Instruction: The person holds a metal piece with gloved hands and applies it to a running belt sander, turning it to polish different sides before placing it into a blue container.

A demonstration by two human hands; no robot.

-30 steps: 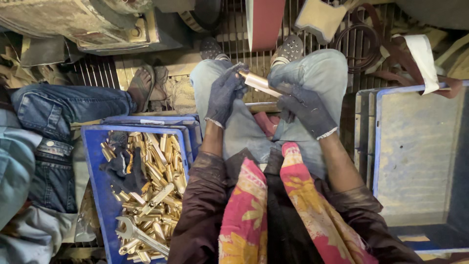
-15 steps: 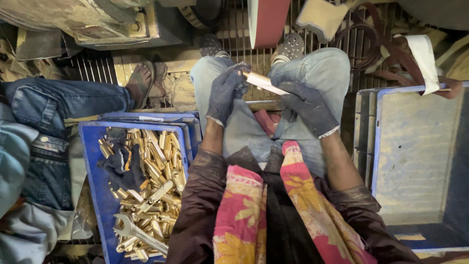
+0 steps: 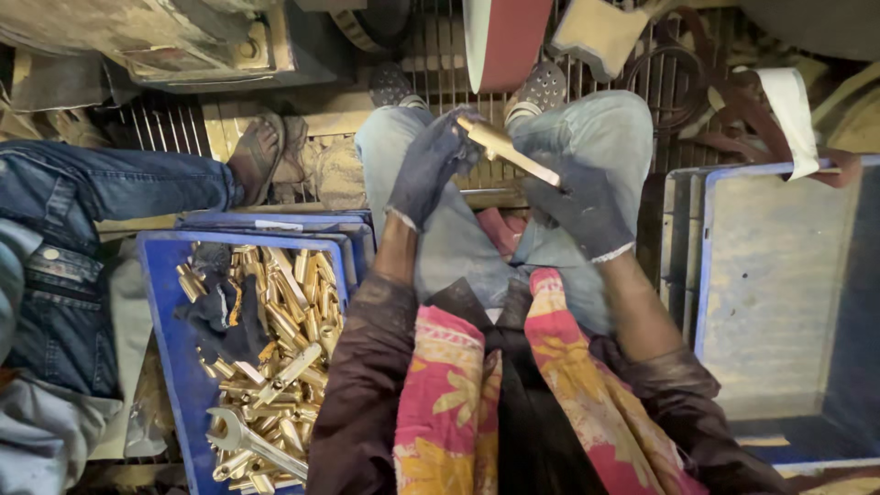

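holding: your gloved left hand (image 3: 429, 165) and right hand (image 3: 579, 203), fingers closed round a brass rod (image 3: 507, 149)
beside you: blue crate (image 3: 170, 367) of brass parts (image 3: 284, 312)

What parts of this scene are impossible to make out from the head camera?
- Both ends of the long brass rod: covered by the gloved left hand and right hand.
- Red sanding belt: cut off by the top edge.
- Steel spanner handle: partly buried under brass pieces.
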